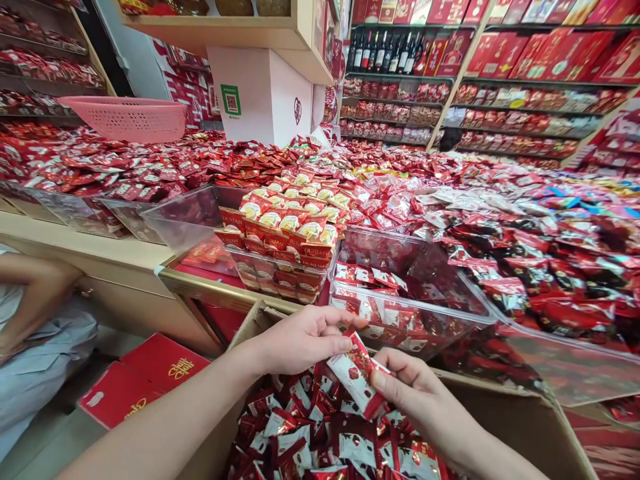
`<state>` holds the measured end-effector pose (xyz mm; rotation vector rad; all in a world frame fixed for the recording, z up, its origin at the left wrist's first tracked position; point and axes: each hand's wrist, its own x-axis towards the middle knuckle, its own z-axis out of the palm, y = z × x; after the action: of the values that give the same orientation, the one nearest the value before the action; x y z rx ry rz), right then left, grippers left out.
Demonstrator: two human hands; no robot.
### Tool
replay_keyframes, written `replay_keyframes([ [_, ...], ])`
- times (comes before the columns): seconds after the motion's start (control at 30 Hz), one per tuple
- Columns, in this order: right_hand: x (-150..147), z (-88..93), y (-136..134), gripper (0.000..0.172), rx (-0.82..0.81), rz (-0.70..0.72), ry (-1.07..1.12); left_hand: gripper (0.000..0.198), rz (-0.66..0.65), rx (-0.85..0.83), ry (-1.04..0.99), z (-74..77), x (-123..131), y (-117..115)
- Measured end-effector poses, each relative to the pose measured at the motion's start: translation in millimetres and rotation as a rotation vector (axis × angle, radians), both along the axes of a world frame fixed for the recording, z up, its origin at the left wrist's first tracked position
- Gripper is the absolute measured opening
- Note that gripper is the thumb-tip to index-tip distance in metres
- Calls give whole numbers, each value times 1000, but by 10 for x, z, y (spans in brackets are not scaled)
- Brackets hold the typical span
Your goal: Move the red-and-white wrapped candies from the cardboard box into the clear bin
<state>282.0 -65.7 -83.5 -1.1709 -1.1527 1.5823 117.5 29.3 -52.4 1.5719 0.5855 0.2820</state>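
A red and white candy packet [354, 375] is held tilted between my two hands. My left hand [305, 339] pinches its upper end between thumb and fingers. My right hand [407, 381] grips its lower right side, thumb on top. Below them, an open cardboard box [505, 407] holds many similar packets [295, 440]. Just beyond my hands stands a clear plastic bin [430, 310] with a low layer of red and white packets. To its left, stacked durian candies [290, 227] fill another clear bin.
Heaps of wrapped candy [545, 267] spread across the counter. A pink basket [130, 119] rests on the heap at the back left. A seated person's arm [37, 293] shows at the left, near a red carton [145, 377] on the floor. Bottles [383, 53] line a rear shelf.
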Motion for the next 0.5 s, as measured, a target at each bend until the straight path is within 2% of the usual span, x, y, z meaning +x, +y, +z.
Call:
replay_keyframes([
  [0.13,-85,-33,-40,26,158,-85,-243,33,31,34,-14,22,-14,-38],
  [0.23,-108,88,-147,23,269,-132,-463,31,60,65,-69,78,-40,-90],
  [0.3,-63,315,-216,19,370,-183,-573,31,97,87,-182,118,-76,-113],
  [0.37,36,634,-205,15,494,-293,-652,30,171,98,-312,142,-109,-116],
  [0.43,172,951,-55,18,583,-447,-713,26,270,112,-372,140,-118,-100],
  [0.5,306,1165,235,22,613,-530,-811,23,352,153,-336,113,-101,-73],
])
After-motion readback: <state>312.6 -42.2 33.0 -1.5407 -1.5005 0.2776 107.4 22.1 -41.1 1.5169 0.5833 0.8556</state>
